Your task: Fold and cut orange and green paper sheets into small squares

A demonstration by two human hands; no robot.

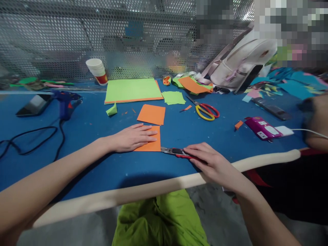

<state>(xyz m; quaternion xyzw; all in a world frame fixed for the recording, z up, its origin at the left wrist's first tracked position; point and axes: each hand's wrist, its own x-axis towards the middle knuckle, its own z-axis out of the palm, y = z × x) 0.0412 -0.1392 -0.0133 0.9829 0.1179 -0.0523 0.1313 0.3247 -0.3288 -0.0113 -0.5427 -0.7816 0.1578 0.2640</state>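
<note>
My left hand [132, 137] lies flat on an orange sheet of paper [154, 143], its fingers stretched to the right across it. In my right hand [208, 159] is a red and black utility knife [179, 152]. Its blade end points left and meets the lower right corner of the orange sheet. Just behind, a stack of orange paper squares [151, 114] rests on the blue table [102, 171]. Light green paper squares [173, 97] sit farther back, beside a larger pile of green and orange sheets [132, 89].
Scissors [205, 108] with red and yellow handles lie at right, near a purple packet [262, 128]. A blue glue gun [66, 104] with its cord, a phone [34, 105] and stacked paper cups [97, 71] are at left. A pale padded edge [123, 193] runs along the front. Someone's arm [317, 119] shows at far right.
</note>
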